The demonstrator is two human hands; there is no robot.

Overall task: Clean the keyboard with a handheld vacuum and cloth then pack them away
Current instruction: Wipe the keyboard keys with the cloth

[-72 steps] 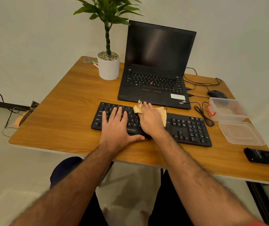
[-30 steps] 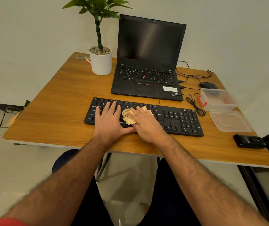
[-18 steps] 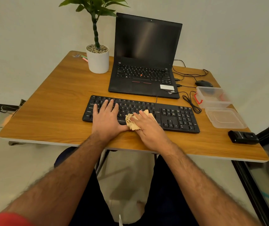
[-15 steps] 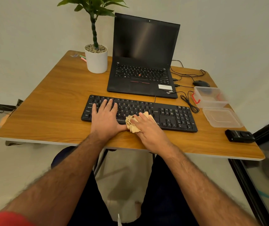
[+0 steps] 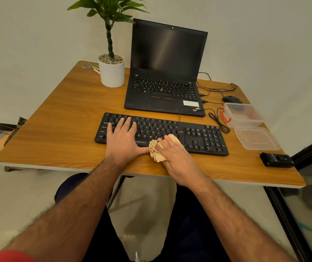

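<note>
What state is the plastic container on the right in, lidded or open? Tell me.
Open. The clear plastic container has no lid on; its lid lies flat on the table just in front of it.

— How much of the cloth (image 5: 156, 151) do we see?
— Only a crumpled edge; our right hand (image 5: 177, 156) covers the rest.
— And the keyboard (image 5: 204, 138)?
— Our left hand (image 5: 122, 140) hides its left keys. The small keycap legends are too small for us to read.
</note>
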